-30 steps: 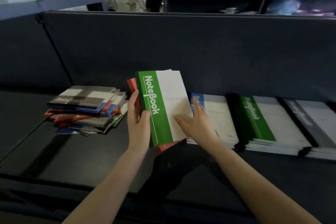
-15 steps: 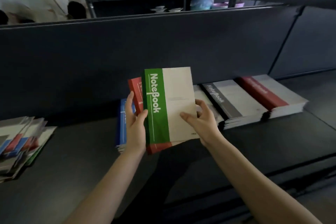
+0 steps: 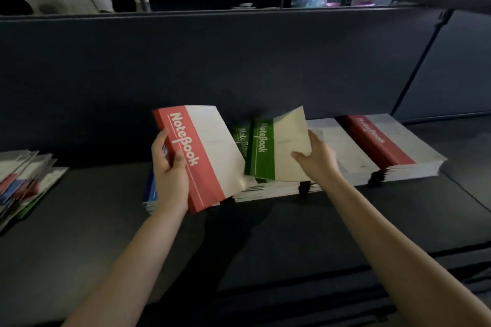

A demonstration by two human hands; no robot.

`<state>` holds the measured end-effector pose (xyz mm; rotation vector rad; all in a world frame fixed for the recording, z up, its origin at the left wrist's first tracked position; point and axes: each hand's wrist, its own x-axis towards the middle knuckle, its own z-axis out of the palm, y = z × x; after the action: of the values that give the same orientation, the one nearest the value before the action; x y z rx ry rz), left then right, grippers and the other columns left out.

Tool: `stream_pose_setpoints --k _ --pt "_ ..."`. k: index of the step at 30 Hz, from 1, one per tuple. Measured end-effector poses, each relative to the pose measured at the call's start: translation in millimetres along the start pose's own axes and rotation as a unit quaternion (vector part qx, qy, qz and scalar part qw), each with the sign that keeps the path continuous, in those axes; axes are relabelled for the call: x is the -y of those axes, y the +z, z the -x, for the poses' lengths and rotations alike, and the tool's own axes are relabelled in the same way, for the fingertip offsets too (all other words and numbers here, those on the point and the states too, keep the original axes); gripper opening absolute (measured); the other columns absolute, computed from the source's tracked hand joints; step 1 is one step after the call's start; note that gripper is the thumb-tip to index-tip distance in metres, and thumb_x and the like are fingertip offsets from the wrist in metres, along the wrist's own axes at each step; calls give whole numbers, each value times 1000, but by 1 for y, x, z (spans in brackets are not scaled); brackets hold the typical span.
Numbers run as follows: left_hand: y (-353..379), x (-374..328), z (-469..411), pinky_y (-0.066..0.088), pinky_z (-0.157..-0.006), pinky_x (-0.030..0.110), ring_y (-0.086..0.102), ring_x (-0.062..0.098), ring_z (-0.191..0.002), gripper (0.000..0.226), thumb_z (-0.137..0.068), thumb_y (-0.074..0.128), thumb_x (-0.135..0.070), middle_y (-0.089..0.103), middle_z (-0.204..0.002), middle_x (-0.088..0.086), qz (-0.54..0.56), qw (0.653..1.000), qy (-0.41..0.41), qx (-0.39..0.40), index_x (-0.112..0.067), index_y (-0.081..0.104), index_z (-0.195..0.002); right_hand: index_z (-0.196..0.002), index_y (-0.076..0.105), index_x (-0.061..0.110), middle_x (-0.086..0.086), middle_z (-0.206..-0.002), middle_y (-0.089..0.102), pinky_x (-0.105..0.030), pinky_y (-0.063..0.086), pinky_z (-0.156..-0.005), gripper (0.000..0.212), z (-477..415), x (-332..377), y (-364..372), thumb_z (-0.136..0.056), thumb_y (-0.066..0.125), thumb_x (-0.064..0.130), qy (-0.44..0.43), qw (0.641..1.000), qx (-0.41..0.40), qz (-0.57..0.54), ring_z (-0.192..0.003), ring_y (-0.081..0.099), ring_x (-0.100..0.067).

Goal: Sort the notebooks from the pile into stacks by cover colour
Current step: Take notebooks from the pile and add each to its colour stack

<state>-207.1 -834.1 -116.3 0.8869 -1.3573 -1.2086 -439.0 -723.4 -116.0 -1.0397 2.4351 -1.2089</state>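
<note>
Red notebook, green notebook, one each held

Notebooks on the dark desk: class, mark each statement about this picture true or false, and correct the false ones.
1. The left hand holds a red notebook. True.
2. The right hand holds a blue notebook. False: it holds a green notebook.
3. A red stack lies at the right end of the row. True.
4. The unsorted pile lies right of the red stack. False: the unsorted pile lies at the far left.
</note>
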Motion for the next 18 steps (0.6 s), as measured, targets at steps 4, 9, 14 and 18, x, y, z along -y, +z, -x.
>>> stream_pose_setpoints --k 4,9,14,18 --pt "-26 -8 -9 45 -86 28 53 5 -112 36 -103 41 -18 48 -131 -8 46 994 -9 -94 -39 41 -131 -151 20 14 -10 -143 46 -32 41 -96 72 -8 2 9 -92 61 15 -16 998 47 45 -125 48 -29" --pt "-38 -11 2 46 -83 27 54 6 -111 35 -103 40 -15 49 -128 -10 50 989 -16 -136 -42 44 -124 -151 12 6 -16 -149 35 -35 42 -96 72 -13 9 27 -95 55 14 -41 987 110 107 -125 47 -32" --pt "-30 -4 18 47 -85 30 53 11 -114 34 -103 41 -19 48 -134 -6 22 990 -34 -136 -41 42 -129 -144 23 -1 -20 -149 27 -44 40 -103 56 -19 7 36 -95 47 10 -45 972 152 173 -135 29 -38" --pt "-19 -6 21 48 -85 31 54 13 -115 33 -102 42 -22 48 -134 -5 22 992 -34 -119 -43 41 -128 -137 35 -1 -23 -147 25 -40 45 -95 44 -25 8 36 -99 42 18 -39 959 174 219 -130 37 -38"
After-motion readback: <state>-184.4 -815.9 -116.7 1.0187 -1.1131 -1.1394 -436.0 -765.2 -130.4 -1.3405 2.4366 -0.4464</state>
